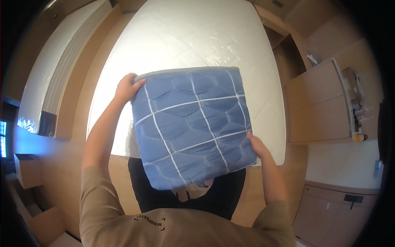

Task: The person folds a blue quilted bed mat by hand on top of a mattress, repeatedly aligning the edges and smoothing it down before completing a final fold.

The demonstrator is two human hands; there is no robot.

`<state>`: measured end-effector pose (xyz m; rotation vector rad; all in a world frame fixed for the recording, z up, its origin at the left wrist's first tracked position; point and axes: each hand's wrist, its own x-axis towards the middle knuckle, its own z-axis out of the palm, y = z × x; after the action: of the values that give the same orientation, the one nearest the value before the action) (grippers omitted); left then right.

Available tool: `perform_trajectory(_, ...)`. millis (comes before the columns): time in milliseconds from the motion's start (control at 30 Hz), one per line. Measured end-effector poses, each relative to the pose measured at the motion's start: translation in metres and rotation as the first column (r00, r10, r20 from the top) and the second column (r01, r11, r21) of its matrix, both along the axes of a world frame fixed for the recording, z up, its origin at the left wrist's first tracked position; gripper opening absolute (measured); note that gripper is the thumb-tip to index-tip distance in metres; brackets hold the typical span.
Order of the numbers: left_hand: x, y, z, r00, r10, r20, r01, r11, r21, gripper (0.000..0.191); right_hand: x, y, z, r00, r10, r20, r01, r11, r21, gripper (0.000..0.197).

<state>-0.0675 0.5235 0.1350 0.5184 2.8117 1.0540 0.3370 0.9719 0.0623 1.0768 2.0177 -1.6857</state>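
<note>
A folded blue quilted pad (182, 132) with a white grid pattern and a grey edge band hangs in front of me, held up by both hands. My left hand (127, 87) grips its upper left corner, thumb on the front face. Lower down on the right edge, my right hand (256, 143) holds the pad, its thumb at the side and its other fingers hidden behind. Behind the pad lies a large white mattress (185, 34) in clear plastic film, its near edge partly covered.
A second plastic-wrapped mattress (66, 61) leans at the left. To the right stands a wooden cabinet (321, 105) with small items on top, and a door (336, 213) with a dark handle. Cardboard-coloured boxes (29, 169) sit at the lower left on the wooden floor (66, 173).
</note>
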Motion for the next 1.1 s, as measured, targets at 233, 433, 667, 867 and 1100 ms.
perform_trajectory(233, 0.178, -0.033, 0.026, 0.809, -0.579, -0.102, 0.567, 0.814, -0.126, 0.096, 0.09, -0.066, -0.009, 0.893, -0.449, -0.014, 0.367, 0.747, -0.555, 0.058)
perform_trajectory(433, 0.278, -0.058, -0.002, 0.752, -0.602, -0.267, 0.463, 0.772, -0.435, 0.083, 0.093, -0.079, 0.011, 0.949, -0.28, -0.142, 0.177, 0.851, -0.494, 0.057)
perform_trajectory(667, 0.265, -0.07, -0.019, 0.67, -0.691, -0.271, 0.544, 0.705, -0.454, 0.057, 0.093, -0.079, 0.014, 0.933, -0.242, -0.267, 0.182, 0.956, -0.231, 0.056)
perform_trajectory(867, 0.286, -0.052, 0.007, 0.704, -0.694, -0.148, 0.518, 0.646, -0.56, 0.067, 0.083, -0.037, 0.002, 0.987, -0.038, -0.157, 0.014, 0.988, -0.155, 0.09)
perform_trajectory(1100, 0.287, 0.026, 0.018, 0.788, -0.593, -0.166, 0.489, 0.766, -0.417, 0.078, -0.065, -0.039, 0.136, 0.87, 0.387, -0.307, 0.15, 0.385, 0.911, 0.078)
